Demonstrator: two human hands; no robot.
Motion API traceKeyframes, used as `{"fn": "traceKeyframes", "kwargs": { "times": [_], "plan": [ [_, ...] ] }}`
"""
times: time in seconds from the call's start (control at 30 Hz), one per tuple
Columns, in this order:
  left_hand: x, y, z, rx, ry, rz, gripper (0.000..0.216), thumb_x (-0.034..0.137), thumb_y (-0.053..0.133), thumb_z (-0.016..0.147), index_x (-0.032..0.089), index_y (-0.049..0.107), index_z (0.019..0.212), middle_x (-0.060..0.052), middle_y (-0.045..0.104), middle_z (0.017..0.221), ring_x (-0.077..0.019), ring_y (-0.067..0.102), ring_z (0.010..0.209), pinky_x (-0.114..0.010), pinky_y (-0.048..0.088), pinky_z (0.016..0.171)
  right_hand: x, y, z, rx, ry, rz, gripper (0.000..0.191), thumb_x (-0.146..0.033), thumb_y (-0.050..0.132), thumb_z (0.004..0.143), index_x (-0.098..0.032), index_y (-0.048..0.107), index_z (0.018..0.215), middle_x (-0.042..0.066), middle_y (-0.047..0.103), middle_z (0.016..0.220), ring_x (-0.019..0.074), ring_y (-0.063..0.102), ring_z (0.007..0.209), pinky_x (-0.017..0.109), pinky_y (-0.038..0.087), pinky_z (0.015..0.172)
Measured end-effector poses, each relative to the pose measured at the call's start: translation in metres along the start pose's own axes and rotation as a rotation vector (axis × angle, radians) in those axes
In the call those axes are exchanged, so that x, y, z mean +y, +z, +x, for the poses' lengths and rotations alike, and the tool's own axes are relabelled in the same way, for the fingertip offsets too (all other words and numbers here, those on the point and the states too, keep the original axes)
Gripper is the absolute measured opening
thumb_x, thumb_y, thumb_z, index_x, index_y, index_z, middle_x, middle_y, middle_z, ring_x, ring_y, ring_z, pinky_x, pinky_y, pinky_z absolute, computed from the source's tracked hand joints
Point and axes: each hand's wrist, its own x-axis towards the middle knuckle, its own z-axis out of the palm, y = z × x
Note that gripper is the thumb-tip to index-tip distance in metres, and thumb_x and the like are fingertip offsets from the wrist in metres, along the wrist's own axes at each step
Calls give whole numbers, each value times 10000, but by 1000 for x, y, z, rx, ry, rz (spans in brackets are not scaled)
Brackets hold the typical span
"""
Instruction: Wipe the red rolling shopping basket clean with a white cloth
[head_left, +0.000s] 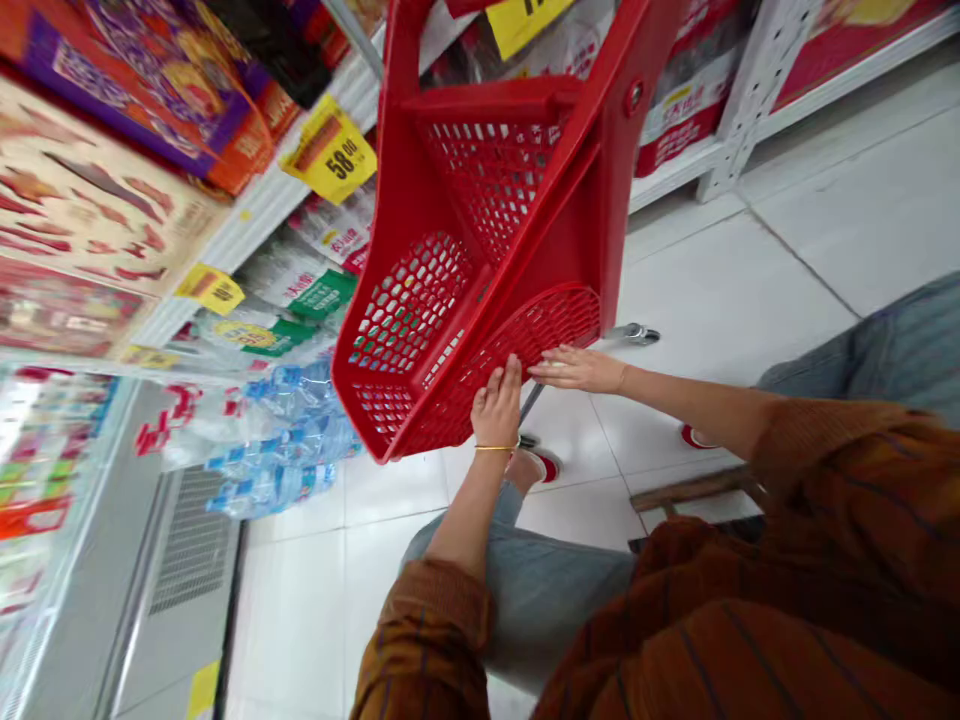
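Note:
A red plastic shopping basket with mesh walls is tipped on its side in front of me, its empty inside facing me. My left hand, with a thin gold bangle at the wrist, rests on the basket's lower mesh wall near the rim, fingers stretched up against it. My right hand lies flat on the same wall just to the right, fingers extended and together. Neither hand wraps round anything. Both arms come out of rust-brown striped sleeves.
Store shelves with packaged goods and yellow price tags run along the left and top. Packs of bottled water lie on the white tiled floor. A freezer cabinet stands at the lower left. A metal wheel shows behind the basket.

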Motion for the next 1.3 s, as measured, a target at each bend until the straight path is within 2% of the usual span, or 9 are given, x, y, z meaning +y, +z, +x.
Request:
{"fn": "traceKeyframes", "kwargs": {
  "times": [0.2, 0.5, 0.6, 0.7, 0.8, 0.93, 1.0, 1.13, 1.3],
  "plan": [
    [-2, -12, 0, 28, -72, -58, 614, 131, 338, 952, 303, 81, 1483, -19, 328, 1475, -102, 160, 1403, -337, -205, 1127, 11, -22, 24, -98, -7, 66, 392, -187, 455, 956, -323, 516, 1319, -57, 602, 1311, 130, 393, 1357, 358, 302, 1169],
    [-4, -23, 4, 118, -22, -60, 647, 101, 359, 930, 276, 85, 1489, -33, 331, 1467, -117, 200, 1390, -317, -144, 1154, 13, -58, 77, 74, 50, 99, 323, -220, 460, 962, -284, 575, 1257, -20, 563, 1358, 194, 145, 1452, 462, 298, 1174],
    [-3, -28, 6, 149, -4, -4, 650, 93, 356, 928, 257, 77, 1492, -26, 341, 1462, -102, 202, 1386, -282, -149, 1149, 15, -66, 83, 126, 160, 102, 286, -261, 470, 962, -356, 611, 1192, -59, 589, 1314, 164, 221, 1438, 434, 269, 1193],
    [-2, -32, 8, 145, 5, 50, 653, 83, 342, 926, 238, 57, 1492, -17, 345, 1465, -84, 218, 1384, -247, -118, 1160, 20, -71, 80, 53, 209, 155, 287, -285, 443, 972, -426, 618, 1151, -98, 639, 1231, 122, 379, 1368, 393, 266, 1197],
    [0, -35, 10, 117, 14, 104, 660, 59, 322, 914, 229, 55, 1493, -3, 355, 1467, -79, 246, 1381, -244, -60, 1183, 28, -74, 75, -80, 185, 190, 318, -296, 408, 981, -432, 580, 1211, -84, 636, 1252, 130, 460, 1314, 407, 301, 1174],
    [1, -34, 12, 117, 24, 210, 633, 53, 308, 915, 209, 107, 1495, 21, 334, 1485, -69, 199, 1398, -248, -94, 1174, 45, -69, 71, -210, 117, 105, 363, -457, 555, 886, -392, 577, 1242, -15, 636, 1268, 250, 478, 1302, 531, 316, 1127],
    [0, -33, 12, 142, 20, 266, 623, 72, 336, 920, 207, 137, 1495, 34, 323, 1493, -60, 131, 1409, -244, -140, 1152, 52, -64, 70, -216, 81, 66, 395, -494, 615, 833, -405, 594, 1217, -5, 634, 1272, 293, 437, 1331, 575, 273, 1125],
    [-1, -33, 8, 184, 3, 392, 594, 116, 370, 929, 217, 198, 1489, 61, 256, 1521, -72, 0, 1416, -270, -192, 1134, 59, -58, 69, -171, 33, 17, 340, -355, 584, 880, -458, 585, 1204, -44, 597, 1320, 260, 366, 1381, 537, 220, 1155],
    [-1, -34, 4, 123, -13, 458, 588, 121, 364, 934, 240, 207, 1488, 77, 225, 1536, -80, -14, 1421, -308, -178, 1148, 59, -54, 64, -177, -13, 28, 384, -346, 559, 893, -465, 539, 1258, -61, 612, 1297, 256, 396, 1363, 530, 211, 1163]
  ]
}}
